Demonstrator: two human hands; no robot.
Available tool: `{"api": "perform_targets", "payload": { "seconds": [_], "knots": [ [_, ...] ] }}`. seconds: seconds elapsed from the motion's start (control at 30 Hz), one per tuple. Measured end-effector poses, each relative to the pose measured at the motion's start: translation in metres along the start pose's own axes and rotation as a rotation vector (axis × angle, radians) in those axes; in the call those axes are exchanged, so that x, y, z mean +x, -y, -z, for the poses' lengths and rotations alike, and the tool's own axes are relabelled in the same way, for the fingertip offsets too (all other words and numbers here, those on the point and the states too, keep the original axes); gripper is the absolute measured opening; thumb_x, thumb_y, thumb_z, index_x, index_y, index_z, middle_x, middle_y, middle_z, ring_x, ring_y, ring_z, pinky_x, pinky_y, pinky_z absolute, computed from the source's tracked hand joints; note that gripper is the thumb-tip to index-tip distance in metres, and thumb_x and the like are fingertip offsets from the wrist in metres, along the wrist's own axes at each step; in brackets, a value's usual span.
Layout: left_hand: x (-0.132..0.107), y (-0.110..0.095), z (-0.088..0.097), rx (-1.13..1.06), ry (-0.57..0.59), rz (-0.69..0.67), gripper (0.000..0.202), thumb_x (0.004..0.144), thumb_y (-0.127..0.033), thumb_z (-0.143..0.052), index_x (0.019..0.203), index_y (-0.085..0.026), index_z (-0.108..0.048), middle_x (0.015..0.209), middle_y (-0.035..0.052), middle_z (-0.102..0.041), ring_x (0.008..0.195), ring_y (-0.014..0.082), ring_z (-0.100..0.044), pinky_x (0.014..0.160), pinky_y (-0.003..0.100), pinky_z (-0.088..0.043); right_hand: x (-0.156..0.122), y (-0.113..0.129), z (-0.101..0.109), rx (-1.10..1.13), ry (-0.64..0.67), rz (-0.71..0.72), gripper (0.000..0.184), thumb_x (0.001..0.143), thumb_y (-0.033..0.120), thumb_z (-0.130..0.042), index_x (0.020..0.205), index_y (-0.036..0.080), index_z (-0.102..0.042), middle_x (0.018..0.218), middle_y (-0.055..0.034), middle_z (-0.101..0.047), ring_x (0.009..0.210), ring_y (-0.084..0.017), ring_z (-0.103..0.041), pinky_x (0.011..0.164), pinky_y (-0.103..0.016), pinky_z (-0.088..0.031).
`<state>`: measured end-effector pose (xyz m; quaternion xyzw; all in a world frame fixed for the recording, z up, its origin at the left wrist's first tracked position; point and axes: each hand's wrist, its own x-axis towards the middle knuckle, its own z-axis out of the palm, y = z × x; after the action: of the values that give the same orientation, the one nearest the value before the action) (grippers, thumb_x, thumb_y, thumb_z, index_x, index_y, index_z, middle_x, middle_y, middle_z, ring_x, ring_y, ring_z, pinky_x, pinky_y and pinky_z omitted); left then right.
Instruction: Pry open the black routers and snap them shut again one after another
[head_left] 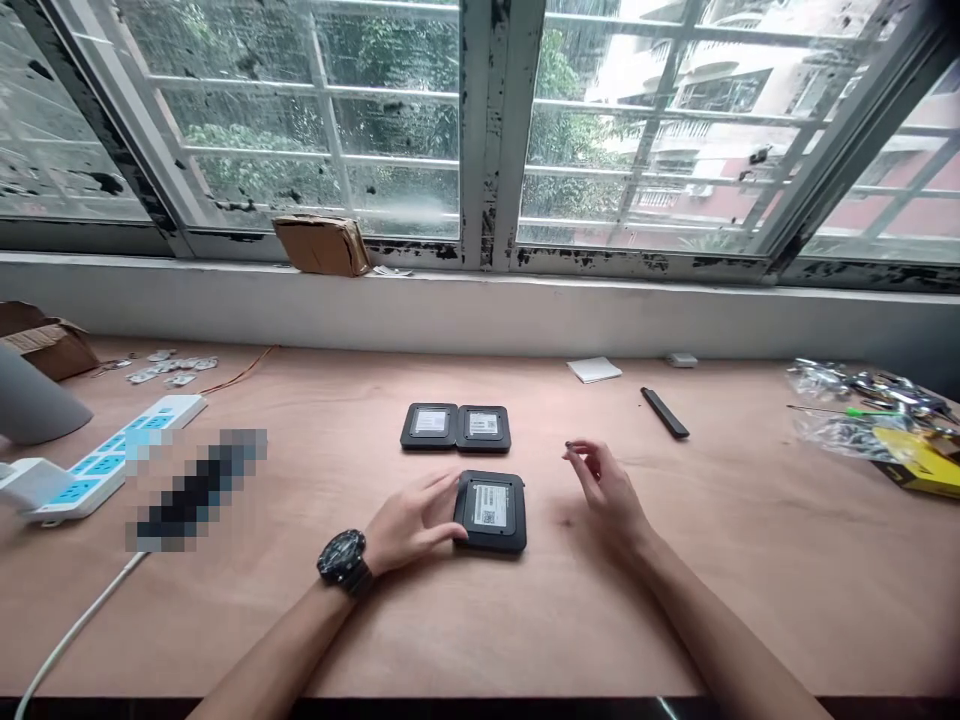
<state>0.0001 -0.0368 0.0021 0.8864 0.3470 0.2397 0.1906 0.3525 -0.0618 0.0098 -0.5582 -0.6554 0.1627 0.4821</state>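
A black square case with a white printed label (510, 520) lies flat on the wooden table in front of me. My left hand (412, 520), with a black watch on its wrist, grips the case's left side, thumb at the lower corner and fingers near the upper one. To the right of it, my right hand (604, 485) is raised a little, thumb and fingertips pinched together. A tiny dark piece (568, 444) shows at those fingertips, too small to name. Just beyond, two similar labelled cases, a left one (430, 427) and a right one (484, 428), lie side by side.
A black bar-shaped object (664, 413) and a white paper (594, 370) lie to the right, farther back. Plastic bags (855, 435) and a yellow box (926, 460) sit at the far right. On the left are a power strip (112, 460) and a pixelated dark object (199, 490).
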Motion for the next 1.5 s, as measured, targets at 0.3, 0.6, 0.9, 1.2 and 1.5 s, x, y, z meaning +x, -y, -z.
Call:
{"api": "perform_targets", "payload": {
  "seconds": [0.3,0.6,0.9,1.2,1.5],
  "knots": [
    [-0.002,-0.021,-0.01,0.171,-0.005,-0.15,0.09,0.08,-0.069,-0.074,0.151,-0.02,-0.047,0.155,0.0172,-0.046,0.14,0.0372,-0.048,0.114,0.053,-0.044,-0.004,0.052,-0.038,0.535,-0.128,0.004,0.023,0.106,0.045,-0.043,0.111,0.027,-0.057,0.08,0.0002,-0.053,0.066,-0.015,-0.049,0.057,-0.026,-0.042],
    [-0.007,-0.021,-0.011,0.145,-0.019,-0.147,0.076,0.089,-0.063,-0.066,0.148,-0.019,-0.051,0.155,0.0168,-0.046,0.14,0.0354,-0.048,0.114,0.05,-0.044,0.003,0.058,-0.069,0.335,-0.038,0.131,0.028,0.106,0.046,-0.04,0.109,0.024,-0.057,0.077,0.0,-0.054,0.066,-0.016,-0.052,0.06,-0.029,-0.043],
    [-0.008,-0.017,-0.013,0.099,-0.013,-0.147,0.082,0.085,-0.064,-0.071,0.151,-0.022,-0.047,0.158,0.0151,-0.042,0.141,0.0361,-0.047,0.115,0.051,-0.043,0.002,0.058,-0.07,0.352,-0.037,0.085,0.032,0.104,0.053,-0.039,0.105,0.026,-0.055,0.077,-0.0006,-0.054,0.067,-0.017,-0.051,0.059,-0.029,-0.044],
    [-0.009,-0.017,-0.013,0.115,-0.001,-0.136,0.086,0.083,-0.066,-0.072,0.151,-0.019,-0.047,0.157,0.0177,-0.043,0.142,0.0353,-0.045,0.117,0.049,-0.041,0.005,0.057,-0.069,0.503,-0.006,0.086,0.027,0.103,0.05,-0.047,0.103,0.025,-0.058,0.076,0.0009,-0.053,0.062,-0.014,-0.046,0.054,-0.026,-0.039],
    [-0.011,-0.018,-0.008,0.087,-0.032,-0.124,0.092,0.081,-0.066,-0.074,0.154,-0.02,-0.042,0.156,0.0171,-0.044,0.142,0.0357,-0.046,0.117,0.05,-0.04,0.012,0.059,-0.065,0.466,0.063,0.028,0.037,0.099,0.054,-0.051,0.108,0.022,-0.068,0.092,-0.0051,-0.061,0.063,-0.013,-0.048,0.051,-0.026,-0.043]
  ]
}}
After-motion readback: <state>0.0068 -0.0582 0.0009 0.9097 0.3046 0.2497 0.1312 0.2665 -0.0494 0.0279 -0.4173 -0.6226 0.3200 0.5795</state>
